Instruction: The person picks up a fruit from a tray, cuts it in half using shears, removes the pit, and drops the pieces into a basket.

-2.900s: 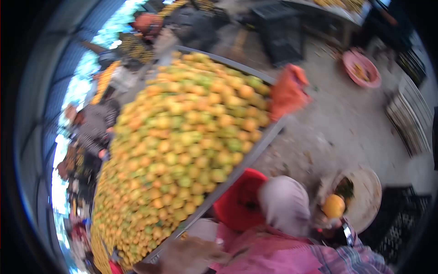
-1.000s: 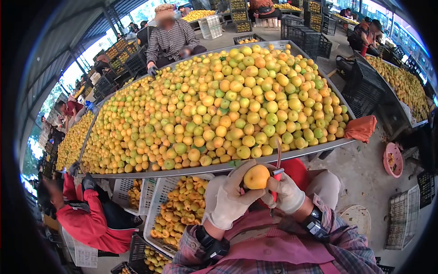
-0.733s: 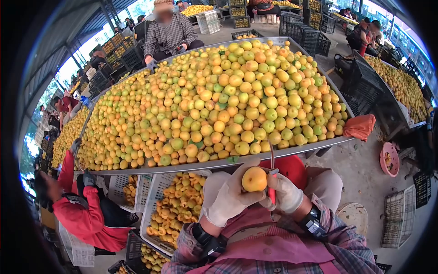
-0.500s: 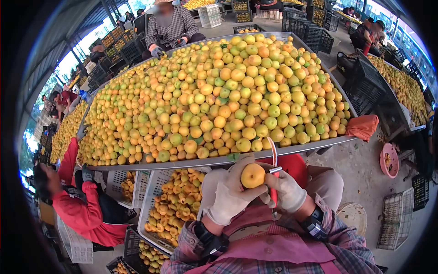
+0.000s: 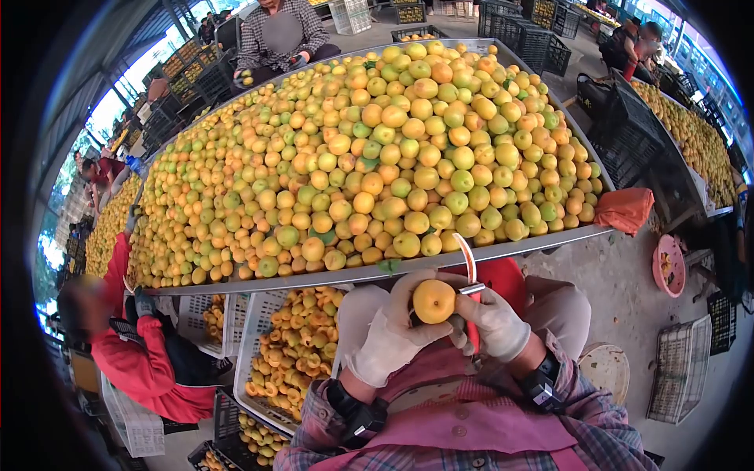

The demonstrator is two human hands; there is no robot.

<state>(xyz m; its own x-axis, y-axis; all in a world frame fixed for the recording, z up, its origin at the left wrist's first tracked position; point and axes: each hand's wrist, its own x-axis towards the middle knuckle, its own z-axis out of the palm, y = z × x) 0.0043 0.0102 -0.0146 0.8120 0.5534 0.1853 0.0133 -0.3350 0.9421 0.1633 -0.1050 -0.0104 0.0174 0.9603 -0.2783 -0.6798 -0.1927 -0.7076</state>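
Note:
My gloved left hand [image 5: 396, 330] is wrapped round a yellow-orange fruit [image 5: 433, 301], holding it up in front of my chest. Just to its right, my gloved right hand [image 5: 498, 323] grips a red-handled tool [image 5: 471, 334] whose curved blade points up and away from me. The metal collar of the tool is close to the fruit's right side; whether they touch I cannot tell. Beyond both hands, a large metal-edged table [image 5: 503, 253] bears a heap of yellow, orange and green fruit [image 5: 361, 173].
A white crate [image 5: 245, 363] of cut fruit stands at lower left, beside a person in red [image 5: 149, 357]. Another person [image 5: 281, 35] sits across the table. An orange-red bag [image 5: 624, 210] lies at the table's right corner, with a pink basin [image 5: 669, 266] and white crate [image 5: 679, 369] beyond.
The view has shifted slightly. Both hands keep nearly the same pose around fruit and tool. Across the table, the person's left-side hand has lifted from the heap's edge and holds a fruit.

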